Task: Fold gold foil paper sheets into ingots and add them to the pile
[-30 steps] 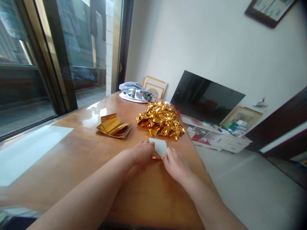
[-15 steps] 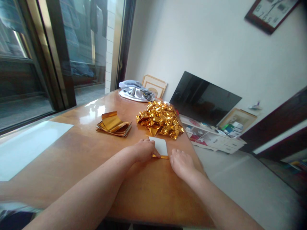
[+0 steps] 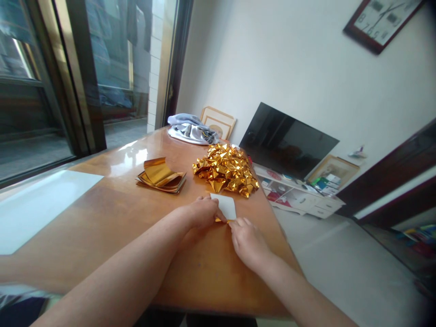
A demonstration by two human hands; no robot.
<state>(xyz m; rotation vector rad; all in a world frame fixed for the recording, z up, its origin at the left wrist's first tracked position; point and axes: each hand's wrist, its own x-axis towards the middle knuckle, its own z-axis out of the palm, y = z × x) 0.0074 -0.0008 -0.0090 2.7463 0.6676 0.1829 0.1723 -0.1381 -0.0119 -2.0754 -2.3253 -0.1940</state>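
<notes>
Foil sheet [image 3: 226, 208], white side up, just near-side of the gold pile [image 3: 225, 169]; left hand [image 3: 200, 213] and right hand [image 3: 247, 238] together, pressing its near edge (long axis left–right).

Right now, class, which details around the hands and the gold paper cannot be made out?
- Head view: the sheet lies partly hidden under both hands, its near edge covered by the left hand and right hand.
- Foil pile: single pieces too crumpled to count.
- Wall clock: cut off by the top edge.
</notes>
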